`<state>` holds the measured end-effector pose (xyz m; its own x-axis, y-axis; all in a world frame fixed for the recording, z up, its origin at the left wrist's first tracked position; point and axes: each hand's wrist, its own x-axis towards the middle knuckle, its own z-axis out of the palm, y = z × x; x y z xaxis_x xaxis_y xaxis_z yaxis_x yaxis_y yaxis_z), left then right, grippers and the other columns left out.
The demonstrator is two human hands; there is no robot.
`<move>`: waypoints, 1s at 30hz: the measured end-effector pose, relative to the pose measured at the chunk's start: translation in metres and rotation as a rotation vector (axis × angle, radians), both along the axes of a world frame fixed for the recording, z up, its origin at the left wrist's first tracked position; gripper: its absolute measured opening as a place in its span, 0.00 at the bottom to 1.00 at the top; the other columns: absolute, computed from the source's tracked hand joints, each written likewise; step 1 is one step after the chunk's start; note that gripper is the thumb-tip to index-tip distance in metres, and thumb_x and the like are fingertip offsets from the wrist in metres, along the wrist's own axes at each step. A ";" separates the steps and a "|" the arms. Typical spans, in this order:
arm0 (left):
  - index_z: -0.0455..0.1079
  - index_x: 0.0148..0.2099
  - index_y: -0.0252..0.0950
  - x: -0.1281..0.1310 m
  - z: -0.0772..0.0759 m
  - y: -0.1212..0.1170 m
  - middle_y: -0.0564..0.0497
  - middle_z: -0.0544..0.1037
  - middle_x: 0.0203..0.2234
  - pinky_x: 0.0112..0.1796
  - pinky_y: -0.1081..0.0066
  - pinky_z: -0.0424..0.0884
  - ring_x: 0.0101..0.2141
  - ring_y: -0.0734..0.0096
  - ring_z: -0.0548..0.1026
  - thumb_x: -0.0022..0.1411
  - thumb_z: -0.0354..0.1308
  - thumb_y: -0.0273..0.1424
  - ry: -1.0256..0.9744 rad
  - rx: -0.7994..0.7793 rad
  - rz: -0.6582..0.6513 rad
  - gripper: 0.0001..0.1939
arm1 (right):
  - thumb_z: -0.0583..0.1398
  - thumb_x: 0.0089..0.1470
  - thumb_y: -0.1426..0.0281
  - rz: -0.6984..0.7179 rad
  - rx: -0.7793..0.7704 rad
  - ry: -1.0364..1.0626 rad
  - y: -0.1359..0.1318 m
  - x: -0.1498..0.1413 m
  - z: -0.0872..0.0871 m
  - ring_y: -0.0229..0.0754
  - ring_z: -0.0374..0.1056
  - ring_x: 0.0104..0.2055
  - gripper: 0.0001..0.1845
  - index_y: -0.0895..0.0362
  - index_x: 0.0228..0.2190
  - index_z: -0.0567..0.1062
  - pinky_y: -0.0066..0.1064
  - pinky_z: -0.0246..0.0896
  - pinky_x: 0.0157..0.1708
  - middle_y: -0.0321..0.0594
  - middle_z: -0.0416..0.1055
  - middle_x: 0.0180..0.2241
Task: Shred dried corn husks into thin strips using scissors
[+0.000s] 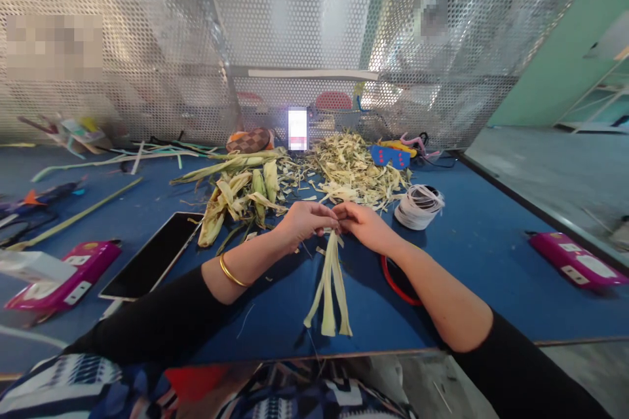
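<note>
Watching remotely, I see the left hand (308, 218) and right hand (362, 222), equally close, pinching the far end of pale-green, flat husk strips (328, 298), their long axis running toward the blue, flat-topped desk's (272, 321) near edge.

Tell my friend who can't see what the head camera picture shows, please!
A person's left hand and right hand pinch the top of long, flat, pale green strips over a blue tabletop. Behind them is a messy heap of pale yellow-green scraps, with a round white coil of thin cord near its right.
</note>
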<state>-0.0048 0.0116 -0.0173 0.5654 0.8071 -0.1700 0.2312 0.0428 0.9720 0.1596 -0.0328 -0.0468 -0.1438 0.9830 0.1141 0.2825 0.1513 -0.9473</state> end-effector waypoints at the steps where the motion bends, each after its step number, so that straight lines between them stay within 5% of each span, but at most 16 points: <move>1: 0.72 0.28 0.33 -0.001 0.001 0.000 0.58 0.68 0.14 0.16 0.80 0.51 0.15 0.84 0.62 0.45 0.64 0.29 -0.009 -0.005 -0.005 0.06 | 0.55 0.50 0.75 -0.008 0.016 -0.003 0.000 0.000 -0.001 0.38 0.71 0.30 0.08 0.55 0.34 0.70 0.33 0.66 0.35 0.36 0.73 0.30; 8: 0.71 0.27 0.33 0.001 -0.005 0.003 0.56 0.72 0.16 0.19 0.80 0.60 0.17 0.81 0.65 0.45 0.64 0.27 -0.094 0.101 -0.025 0.05 | 0.56 0.50 0.74 -0.075 0.025 -0.027 -0.001 -0.001 0.003 0.39 0.71 0.27 0.07 0.54 0.34 0.70 0.35 0.67 0.33 0.34 0.73 0.26; 17: 0.76 0.32 0.39 -0.004 -0.016 0.002 0.53 0.79 0.26 0.30 0.77 0.64 0.29 0.73 0.75 0.54 0.55 0.25 0.219 0.989 -0.022 0.09 | 0.59 0.49 0.71 -0.122 -0.011 0.074 -0.003 -0.003 0.003 0.41 0.73 0.27 0.05 0.55 0.32 0.69 0.34 0.67 0.32 0.35 0.73 0.26; 30: 0.75 0.32 0.39 -0.004 -0.018 -0.001 0.54 0.80 0.30 0.33 0.76 0.65 0.32 0.71 0.75 0.55 0.56 0.26 0.244 1.151 0.111 0.07 | 0.62 0.42 0.69 -0.155 -0.104 0.152 -0.009 -0.011 0.013 0.35 0.67 0.23 0.07 0.56 0.28 0.77 0.30 0.63 0.30 0.32 0.71 0.21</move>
<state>-0.0092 0.0105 -0.0355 0.5359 0.5982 0.5958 0.4664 -0.7980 0.3817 0.1487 -0.0418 -0.0339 0.0206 0.9996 0.0200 0.1479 0.0167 -0.9889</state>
